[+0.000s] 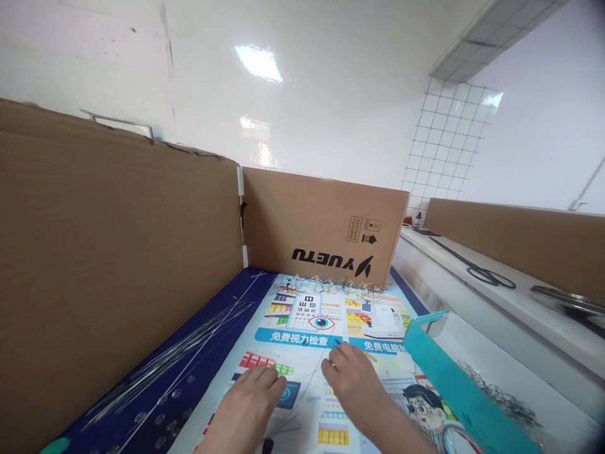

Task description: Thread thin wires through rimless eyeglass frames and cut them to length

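Note:
My left hand (253, 403) lies over the printed poster sheet (309, 359), palm down, its fingers resting on the surface and the thumb held apart. Closed in a pinch, my right hand (352, 381) is just to the right of it. A small, thin dark tip shows at the right fingertips, too small to name. A faint thin line crosses the poster between the two hands. At the poster's far edge lies a row of small bent wire pieces (331, 285). Long straight wires (174, 359) lie in a bundle on the dark blue strip to the left.
Cardboard panels stand as walls at the left (118, 271) and at the back (321, 221). An open turquoise-edged box (467, 384) on the right holds a heap of bent wires (503, 397). Scissors (486, 275) rest on the white ledge (454, 255) beyond it.

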